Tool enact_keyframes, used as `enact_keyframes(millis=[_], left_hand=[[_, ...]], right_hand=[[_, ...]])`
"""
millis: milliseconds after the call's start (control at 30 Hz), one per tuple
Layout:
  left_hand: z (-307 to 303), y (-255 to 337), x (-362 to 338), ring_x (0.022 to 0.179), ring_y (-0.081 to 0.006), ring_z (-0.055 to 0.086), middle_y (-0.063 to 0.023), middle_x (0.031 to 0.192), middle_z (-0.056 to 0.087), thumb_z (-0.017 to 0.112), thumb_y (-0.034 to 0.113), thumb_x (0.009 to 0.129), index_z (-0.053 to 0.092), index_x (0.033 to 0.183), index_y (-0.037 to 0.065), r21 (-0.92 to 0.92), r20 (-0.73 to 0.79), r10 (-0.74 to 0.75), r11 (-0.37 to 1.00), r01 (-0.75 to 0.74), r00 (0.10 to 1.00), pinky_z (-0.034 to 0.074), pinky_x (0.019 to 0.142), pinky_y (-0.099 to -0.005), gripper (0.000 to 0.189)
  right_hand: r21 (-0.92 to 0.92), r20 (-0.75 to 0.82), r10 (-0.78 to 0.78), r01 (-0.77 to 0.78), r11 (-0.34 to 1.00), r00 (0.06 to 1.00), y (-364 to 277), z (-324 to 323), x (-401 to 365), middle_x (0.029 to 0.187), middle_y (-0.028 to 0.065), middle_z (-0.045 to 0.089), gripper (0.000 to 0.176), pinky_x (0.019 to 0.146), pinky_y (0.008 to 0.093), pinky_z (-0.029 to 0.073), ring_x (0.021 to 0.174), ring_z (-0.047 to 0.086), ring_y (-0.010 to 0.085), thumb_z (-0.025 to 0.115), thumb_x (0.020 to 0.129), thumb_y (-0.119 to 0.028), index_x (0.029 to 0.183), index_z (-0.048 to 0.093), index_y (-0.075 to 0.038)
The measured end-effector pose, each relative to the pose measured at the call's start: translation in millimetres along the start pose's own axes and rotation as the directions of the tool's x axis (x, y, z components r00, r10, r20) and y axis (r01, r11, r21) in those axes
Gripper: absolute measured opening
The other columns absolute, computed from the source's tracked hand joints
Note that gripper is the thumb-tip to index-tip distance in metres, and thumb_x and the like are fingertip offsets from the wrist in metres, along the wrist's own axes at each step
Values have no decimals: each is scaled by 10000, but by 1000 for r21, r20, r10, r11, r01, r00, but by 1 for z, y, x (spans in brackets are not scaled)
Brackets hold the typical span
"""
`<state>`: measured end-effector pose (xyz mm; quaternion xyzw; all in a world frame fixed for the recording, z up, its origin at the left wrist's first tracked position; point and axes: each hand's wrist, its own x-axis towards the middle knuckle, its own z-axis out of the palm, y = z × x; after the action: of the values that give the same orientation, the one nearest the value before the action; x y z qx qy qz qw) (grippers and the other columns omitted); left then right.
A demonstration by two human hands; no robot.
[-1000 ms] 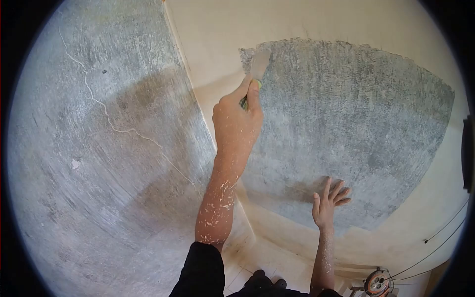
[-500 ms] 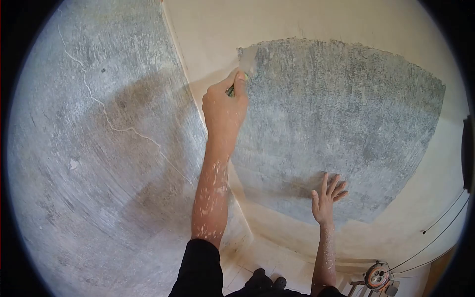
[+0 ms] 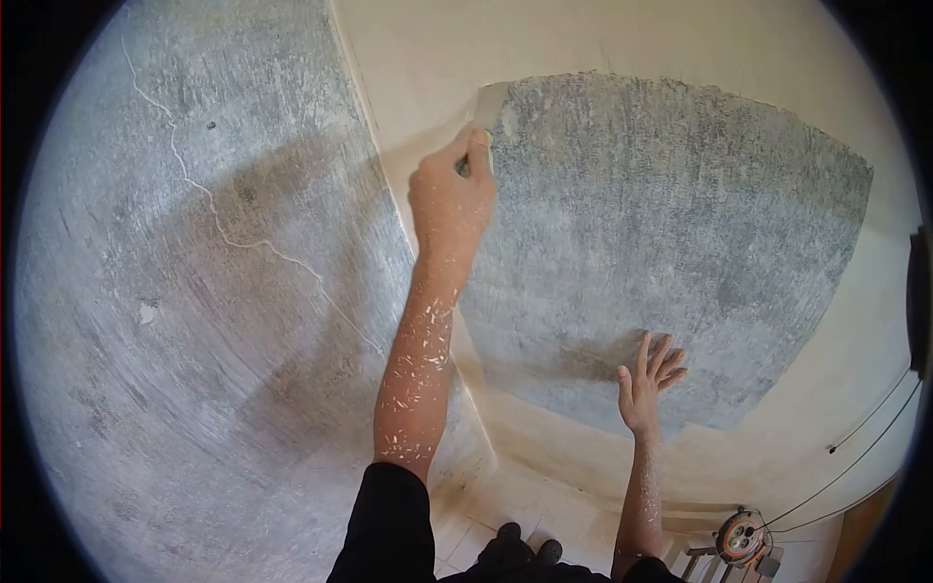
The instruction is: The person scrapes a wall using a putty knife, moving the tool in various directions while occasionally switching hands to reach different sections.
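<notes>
My left hand point(image 3: 455, 189) is closed around a scraper point(image 3: 493, 105) whose pale flat blade rests at the upper left corner of a grey stripped patch point(image 3: 661, 204) on the wall. The fingers hide most of its handle, though a bit of green shows. Cream paint point(image 3: 418, 68) borders the patch above and to the left. Lower down, my right hand point(image 3: 643, 389) is spread with its fingers apart against the bottom part of the grey patch. White flakes cling to both forearms.
A second grey wall point(image 3: 214, 340) with a thin pale crack line meets this one at a corner on the left. An orange and black cable reel point(image 3: 741, 537) stands low at right, with black cables point(image 3: 846, 471) rising from it. My shoes point(image 3: 549, 552) show on the tiled floor.
The scraper and my left hand have shifted slightly up and right along the paint edge. More pale flakes show on the left forearm. My right hand stays spread on the wall.
</notes>
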<state>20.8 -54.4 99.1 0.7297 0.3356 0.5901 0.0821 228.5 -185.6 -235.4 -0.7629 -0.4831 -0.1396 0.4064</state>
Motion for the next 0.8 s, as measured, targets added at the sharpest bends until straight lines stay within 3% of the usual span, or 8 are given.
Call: enact_keyframes(millis=[167,267,367,533,633,733,800], left_hand=[[-1,-5,1,905,-358,695,-230,981,706,523,337,992,650,1246,70,4,26,-11,1000,11,1000,533,818,-393,390],[8,-21,-4,881,-345,702,-228,1001,705,530,354,990,642,1255,68,-22,-11,110,994,-110,994,538,793,-379,405],[4,-23,-45,1083,-309,658,-234,1110,684,570,347,981,629,1244,8,-60,178,-51,996,62,983,474,956,-359,433],[12,-44,-82,1055,-208,663,-215,1109,695,590,291,983,601,1303,37,-171,208,-56,981,93,976,489,912,-305,409],[20,-45,-66,1014,-175,669,-210,1089,702,595,268,984,608,1300,45,-182,118,-131,972,151,984,496,884,-290,387],[17,-31,-36,977,-177,683,-205,1051,713,594,263,985,625,1280,51,-122,61,-107,986,114,992,507,852,-292,365],[14,-38,-38,706,-183,649,-154,789,674,612,242,970,657,1249,84,18,35,-26,1000,25,999,488,668,-306,324]], right_hand=[[0,-29,10,-10,1000,1000,-1,5,-2,1617,189,-106,670,1068,629,-222,1430,-256,444,320,1031,-499,1569,140,-143],[-14,-30,26,-27,1000,999,0,8,-1,1616,195,-101,674,1069,629,-220,1428,-258,448,328,1030,-498,1569,140,-141],[-14,14,38,-38,999,999,2,5,-3,1615,201,-99,679,1072,629,-216,1426,-258,453,341,1028,-495,1569,140,-137],[-48,29,39,-38,998,999,8,8,-6,1611,213,-103,691,1077,630,-207,1425,-257,457,356,1023,-493,1567,141,-125],[-74,42,60,-57,996,997,9,9,-5,1606,221,-115,700,1074,640,-206,1420,-258,469,358,1020,-503,1565,142,-119],[-129,3,56,-56,990,998,12,20,-6,1601,228,-132,714,1065,657,-205,1409,-265,488,358,1016,-517,1563,143,-113],[-256,-54,8,-21,966,999,18,27,-4,1595,243,-133,728,1066,660,-200,1405,-259,502,356,1014,-521,1561,133,-97]])
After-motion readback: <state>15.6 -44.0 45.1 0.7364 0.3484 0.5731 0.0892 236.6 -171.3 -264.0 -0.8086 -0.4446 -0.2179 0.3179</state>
